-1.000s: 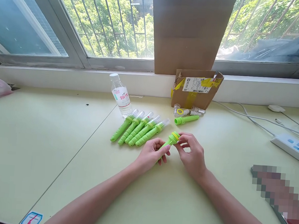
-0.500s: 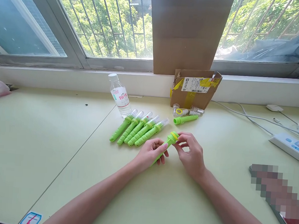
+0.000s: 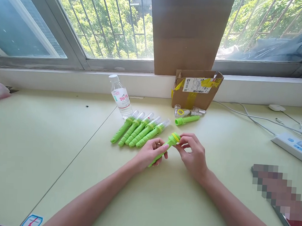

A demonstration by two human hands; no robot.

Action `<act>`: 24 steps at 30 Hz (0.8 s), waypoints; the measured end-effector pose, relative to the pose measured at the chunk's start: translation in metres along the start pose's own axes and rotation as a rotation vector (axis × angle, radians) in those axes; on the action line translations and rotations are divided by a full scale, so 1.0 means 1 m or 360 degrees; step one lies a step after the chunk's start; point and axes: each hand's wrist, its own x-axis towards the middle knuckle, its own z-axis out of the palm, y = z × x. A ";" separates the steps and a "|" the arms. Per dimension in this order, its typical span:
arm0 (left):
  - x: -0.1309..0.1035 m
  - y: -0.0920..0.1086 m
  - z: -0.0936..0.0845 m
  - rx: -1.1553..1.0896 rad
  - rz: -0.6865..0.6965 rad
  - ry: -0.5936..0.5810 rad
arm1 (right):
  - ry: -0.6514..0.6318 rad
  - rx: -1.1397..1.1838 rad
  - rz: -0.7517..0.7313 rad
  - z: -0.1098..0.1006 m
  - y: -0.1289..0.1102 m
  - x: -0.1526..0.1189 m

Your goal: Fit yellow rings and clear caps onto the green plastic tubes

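Beyond the left grip [image 3: 152, 152], five capped tubes [image 3: 137, 132] lie side by side. The green tube [image 3: 171, 140], slanting out of that grip, looks light, stiff and slightly slippery; its narrow shaft seems best to hold, and the left grip wraps it. The right grip [image 3: 194, 153], fingers curled, touches the tube's yellow ring [image 3: 176, 137]; whether it pinches, I cannot tell.

A pale-green surface [image 3: 48, 130] is lit by daylight through barred windows [image 3: 115, 31], partly blocked by brown cardboard [image 3: 190, 33] beyond the right grip [image 3: 194, 153].
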 end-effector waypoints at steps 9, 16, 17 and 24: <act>-0.002 -0.002 0.008 0.0041 0.0016 0.0156 | 0.0002 0.0013 0.0014 0.001 0.001 -0.002; 0.000 -0.005 0.008 -0.0009 0.0042 0.0202 | -0.0078 -0.0006 0.0057 0.001 -0.001 -0.001; 0.000 -0.005 0.008 -0.0015 0.0041 0.0198 | -0.0084 -0.0005 0.0057 0.000 -0.001 -0.001; 0.001 -0.004 0.005 -0.0025 0.0054 0.0135 | -0.0098 0.0030 0.0069 0.000 -0.001 0.000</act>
